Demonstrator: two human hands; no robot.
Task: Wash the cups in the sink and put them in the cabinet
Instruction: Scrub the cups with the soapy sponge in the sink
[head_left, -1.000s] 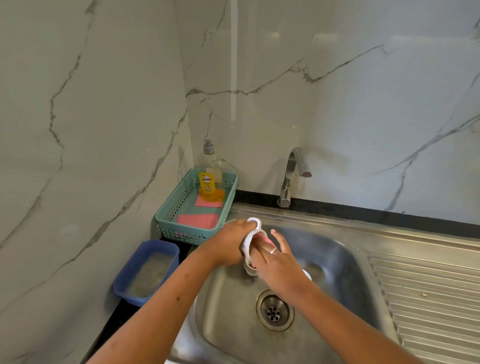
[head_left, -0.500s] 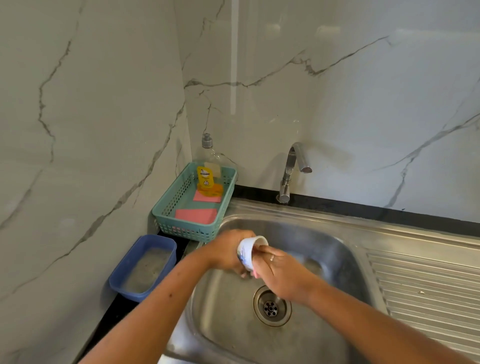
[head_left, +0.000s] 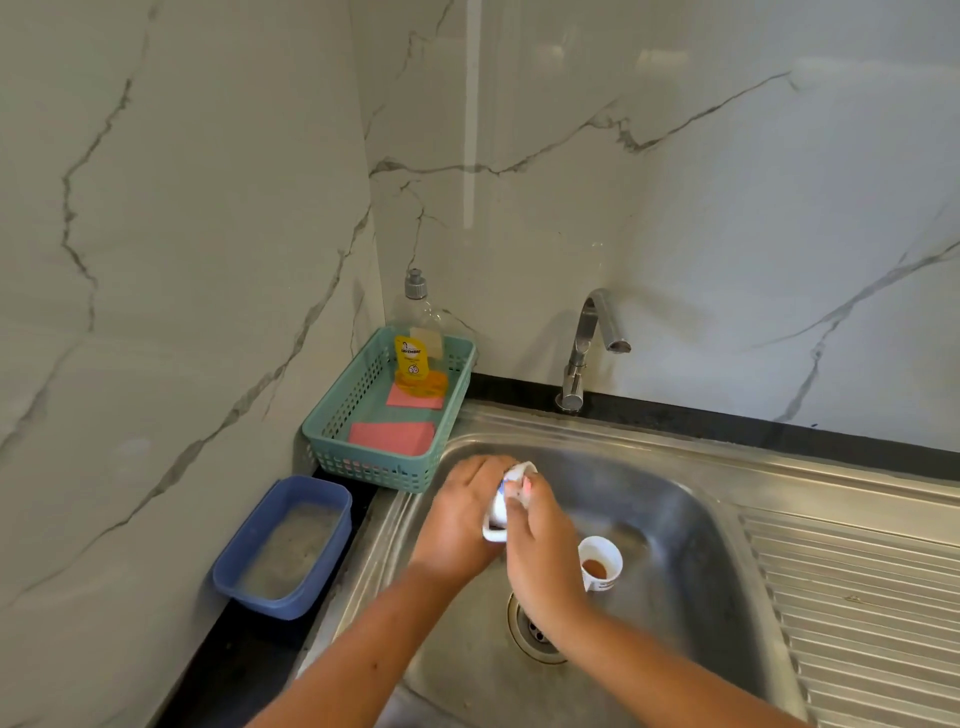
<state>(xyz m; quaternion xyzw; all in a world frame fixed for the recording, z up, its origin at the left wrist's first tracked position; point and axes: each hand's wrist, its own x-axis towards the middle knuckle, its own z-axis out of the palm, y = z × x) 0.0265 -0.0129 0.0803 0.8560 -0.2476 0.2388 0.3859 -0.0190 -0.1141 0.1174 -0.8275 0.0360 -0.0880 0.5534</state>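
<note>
Over the left part of the steel sink (head_left: 691, 525), my left hand (head_left: 462, 519) grips a small white cup (head_left: 500, 512) with a blue print, tipped on its side. My right hand (head_left: 540, 540) presses a pink sponge (head_left: 525, 486) against that cup; only a bit of the sponge shows between the fingers. A second white cup (head_left: 601, 564) stands upright on the sink floor to the right of my right hand, with brown liquid in its bottom. The drain (head_left: 532, 631) is partly hidden under my right forearm.
A teal basket (head_left: 358, 457) at the sink's back left holds pink sponges (head_left: 392, 437) and a soap bottle (head_left: 420, 338). A blue tub (head_left: 283, 540) of cloudy water sits left of the sink. The tap (head_left: 589, 343) runs dry. A ribbed drainboard (head_left: 857, 603) lies right.
The cup has been turned in my hands and the pair of hands has shifted slightly left. The second cup, hidden behind my right hand before, is now in plain sight.
</note>
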